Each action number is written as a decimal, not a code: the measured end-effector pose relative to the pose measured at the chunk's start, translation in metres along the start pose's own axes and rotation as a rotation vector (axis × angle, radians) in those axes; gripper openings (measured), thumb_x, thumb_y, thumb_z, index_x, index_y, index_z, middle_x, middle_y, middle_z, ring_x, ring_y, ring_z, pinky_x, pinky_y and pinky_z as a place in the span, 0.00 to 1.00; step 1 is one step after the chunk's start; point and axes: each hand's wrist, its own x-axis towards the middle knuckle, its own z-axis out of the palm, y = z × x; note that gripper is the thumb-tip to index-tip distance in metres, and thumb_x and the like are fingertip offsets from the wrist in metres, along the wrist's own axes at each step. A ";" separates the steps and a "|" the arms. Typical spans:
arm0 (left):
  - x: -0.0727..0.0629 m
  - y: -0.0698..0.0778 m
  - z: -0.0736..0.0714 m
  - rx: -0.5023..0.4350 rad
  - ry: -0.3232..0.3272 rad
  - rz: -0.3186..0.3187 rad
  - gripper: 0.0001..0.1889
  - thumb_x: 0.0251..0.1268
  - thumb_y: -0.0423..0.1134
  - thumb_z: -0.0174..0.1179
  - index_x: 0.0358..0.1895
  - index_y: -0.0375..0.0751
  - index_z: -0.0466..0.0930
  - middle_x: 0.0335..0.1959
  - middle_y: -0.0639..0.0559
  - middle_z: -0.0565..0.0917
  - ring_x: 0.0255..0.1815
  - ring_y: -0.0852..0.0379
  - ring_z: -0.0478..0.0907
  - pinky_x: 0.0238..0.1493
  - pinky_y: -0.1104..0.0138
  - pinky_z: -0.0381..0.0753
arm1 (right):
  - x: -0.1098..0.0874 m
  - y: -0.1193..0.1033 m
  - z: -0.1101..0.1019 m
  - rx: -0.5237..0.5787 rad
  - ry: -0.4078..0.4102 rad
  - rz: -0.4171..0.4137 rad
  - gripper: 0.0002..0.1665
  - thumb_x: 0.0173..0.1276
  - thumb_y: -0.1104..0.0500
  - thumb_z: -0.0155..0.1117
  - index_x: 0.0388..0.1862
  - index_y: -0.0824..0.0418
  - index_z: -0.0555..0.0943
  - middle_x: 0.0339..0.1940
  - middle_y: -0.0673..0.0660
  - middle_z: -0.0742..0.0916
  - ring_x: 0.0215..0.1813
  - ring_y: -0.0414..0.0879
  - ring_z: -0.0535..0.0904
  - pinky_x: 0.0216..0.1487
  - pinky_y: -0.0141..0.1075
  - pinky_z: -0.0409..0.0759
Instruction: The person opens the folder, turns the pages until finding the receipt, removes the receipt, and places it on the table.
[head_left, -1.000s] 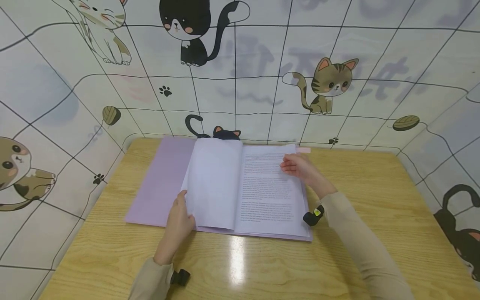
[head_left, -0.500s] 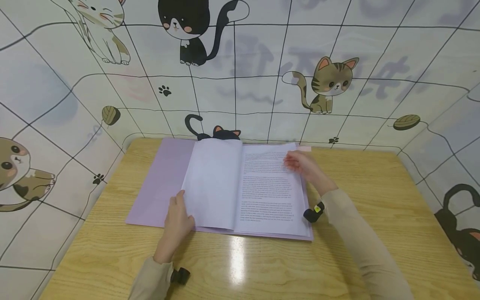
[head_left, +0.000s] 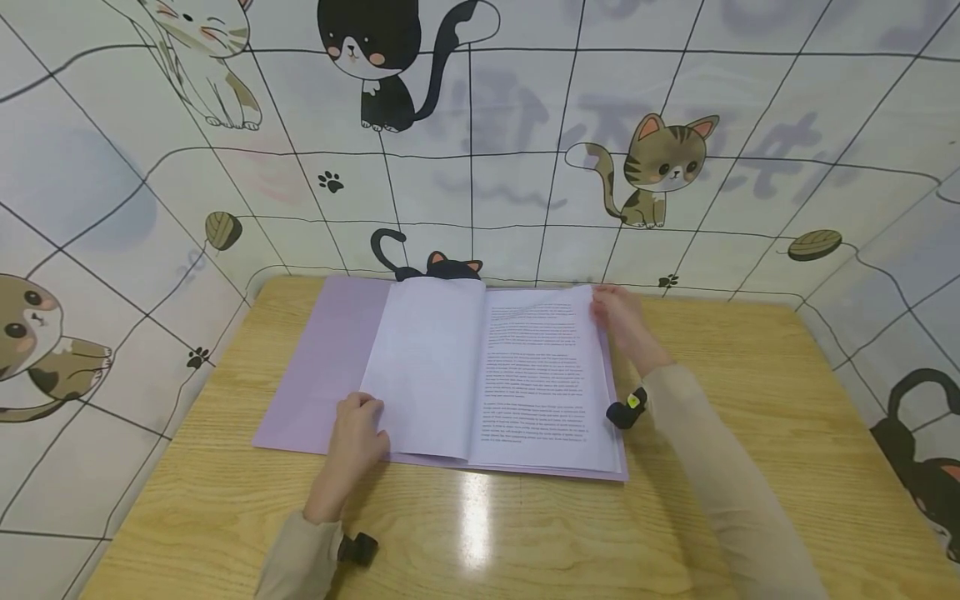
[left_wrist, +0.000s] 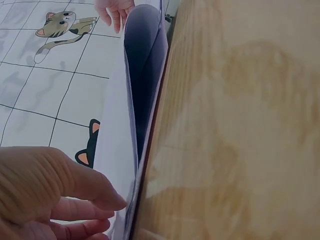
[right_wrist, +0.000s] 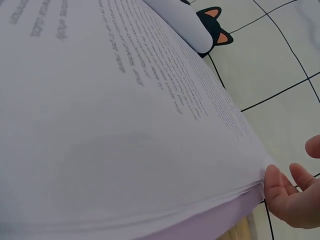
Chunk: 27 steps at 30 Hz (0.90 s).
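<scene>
A lilac-covered booklet (head_left: 322, 367) lies open on the table. Its left page (head_left: 427, 367) is blank and the right page (head_left: 536, 375) carries printed text. My left hand (head_left: 356, 437) rests on the lower left corner of the blank page, fingers loosely bent. In the left wrist view, its thumb (left_wrist: 102, 192) lies by the page edge. At the upper right corner of the printed page is my right hand (head_left: 618, 321). The right wrist view shows a fingertip (right_wrist: 272, 175) against the corner of the stacked sheets, with the thumb (right_wrist: 313, 147) apart from it.
The wooden table (head_left: 720, 358) extends around the booklet. Behind it stands a white wall covering (head_left: 517, 192) with black grid lines and cartoon cats. A dark wrist camera (head_left: 626, 410) sits by the right sleeve, and another camera (head_left: 358, 548) by the left.
My right hand has moved from over the printed page outward to its upper right corner, hiding the pink tab. The left index finger has drawn back from straight to bent.
</scene>
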 end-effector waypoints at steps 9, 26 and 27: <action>0.001 -0.011 0.004 -0.145 -0.067 -0.045 0.25 0.39 0.22 0.57 0.48 0.17 0.73 0.48 0.27 0.70 0.52 0.31 0.66 0.54 0.45 0.70 | 0.007 -0.009 0.000 -0.056 0.009 0.017 0.28 0.72 0.61 0.48 0.70 0.65 0.61 0.65 0.64 0.70 0.58 0.49 0.69 0.59 0.36 0.69; 0.006 -0.029 0.000 -0.224 -0.075 -0.019 0.22 0.43 0.26 0.67 0.46 0.23 0.75 0.46 0.32 0.73 0.49 0.36 0.71 0.54 0.47 0.70 | 0.012 -0.016 -0.002 -0.263 -0.053 0.060 0.30 0.71 0.55 0.49 0.70 0.63 0.61 0.46 0.54 0.73 0.41 0.42 0.68 0.42 0.31 0.70; 0.006 -0.029 -0.001 -0.229 -0.073 -0.016 0.23 0.43 0.26 0.68 0.46 0.23 0.75 0.45 0.32 0.74 0.49 0.37 0.71 0.53 0.48 0.70 | 0.011 -0.016 -0.001 -0.266 -0.060 0.059 0.30 0.71 0.55 0.49 0.70 0.63 0.61 0.45 0.53 0.72 0.40 0.42 0.67 0.42 0.31 0.69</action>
